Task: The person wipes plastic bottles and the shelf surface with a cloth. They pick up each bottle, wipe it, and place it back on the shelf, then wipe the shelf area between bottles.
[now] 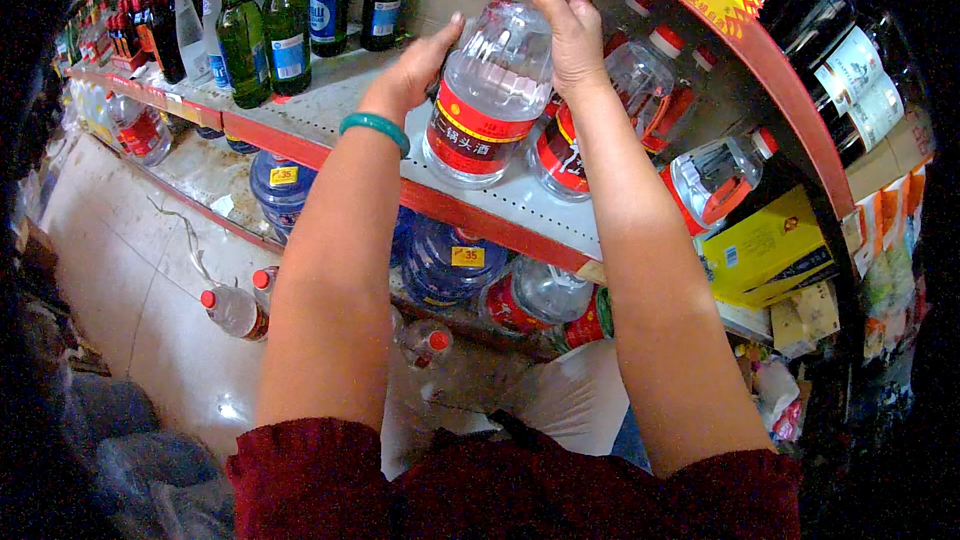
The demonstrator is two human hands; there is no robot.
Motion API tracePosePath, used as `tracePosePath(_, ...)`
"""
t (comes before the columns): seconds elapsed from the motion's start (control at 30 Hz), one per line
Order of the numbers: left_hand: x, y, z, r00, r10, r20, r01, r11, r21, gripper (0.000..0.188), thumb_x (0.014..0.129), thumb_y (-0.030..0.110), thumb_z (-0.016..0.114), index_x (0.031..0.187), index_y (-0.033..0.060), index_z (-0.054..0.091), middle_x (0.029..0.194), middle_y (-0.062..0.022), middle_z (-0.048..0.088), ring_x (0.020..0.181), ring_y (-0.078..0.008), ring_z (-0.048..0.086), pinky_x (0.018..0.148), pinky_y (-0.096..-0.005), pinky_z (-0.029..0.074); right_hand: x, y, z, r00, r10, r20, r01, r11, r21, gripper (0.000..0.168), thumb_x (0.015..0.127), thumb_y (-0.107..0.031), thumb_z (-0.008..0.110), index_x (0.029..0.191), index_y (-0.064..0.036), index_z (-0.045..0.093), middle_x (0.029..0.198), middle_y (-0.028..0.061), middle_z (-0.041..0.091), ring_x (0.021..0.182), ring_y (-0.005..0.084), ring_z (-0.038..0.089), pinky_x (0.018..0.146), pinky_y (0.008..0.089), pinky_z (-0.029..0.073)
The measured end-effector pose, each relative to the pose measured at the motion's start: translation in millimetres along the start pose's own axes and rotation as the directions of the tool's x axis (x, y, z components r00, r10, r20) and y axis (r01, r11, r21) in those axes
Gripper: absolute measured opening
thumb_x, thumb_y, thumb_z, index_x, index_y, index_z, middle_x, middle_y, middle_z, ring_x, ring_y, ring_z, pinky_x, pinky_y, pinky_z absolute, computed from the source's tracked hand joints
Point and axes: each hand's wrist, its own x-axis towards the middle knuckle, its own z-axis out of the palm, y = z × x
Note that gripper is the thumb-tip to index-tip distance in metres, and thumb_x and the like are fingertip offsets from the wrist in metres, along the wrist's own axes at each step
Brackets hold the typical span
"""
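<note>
A clear plastic liquor jug with a red label and a red-and-white cap stands slightly tilted on, or just above, the grey shelf. My right hand grips it at the neck, right under the cap. At the jug's left side is my left hand, thumb raised and apart from it. Its other fingers are partly hidden, so I cannot tell whether they press on the jug. A similar jug stands close on the right, partly covered by my right forearm.
Green glass bottles line the shelf on the left. More jugs and a yellow box are to the right. Large blue-tinted jugs sit on the lower shelf. Small red-capped bottles stand on the floor. Dark bottles fill the upper shelf.
</note>
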Motion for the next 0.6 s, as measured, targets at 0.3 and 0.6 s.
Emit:
tracePosePath(0.3,-36,-45,-22,0.989,-0.013,-0.146,0.023,0.997,0.069,0.069,0.090,0.054,0.038,0.118,-0.0080,0.050,0.111,-0.0163,0.059,0.097,-0.0235,0.057,0.086,-0.0355,0.043,3,6,3,0.998,-0.058,-0.011,0.058,0.998,-0.005,0.035,0.077,-0.027,0.064,0.102,-0.004,0.055,0.091,0.0042,0.059,0.082,0.0151,0.054,0.079,0.0291,0.043)
tracePosePath(0.6,-110,-68,30,0.911,0.282,-0.302,-0.278,0.959,0.058,0.062,0.093,0.044,0.040,0.128,-0.0076,0.036,0.122,-0.0152,0.048,0.109,-0.0232,0.047,0.093,-0.0329,0.037,5,12,8,0.998,-0.053,-0.044,0.050,0.995,-0.082,0.038,0.077,-0.031,0.065,0.104,-0.005,0.056,0.098,0.0098,0.060,0.089,0.0202,0.056,0.081,0.0316,0.043)
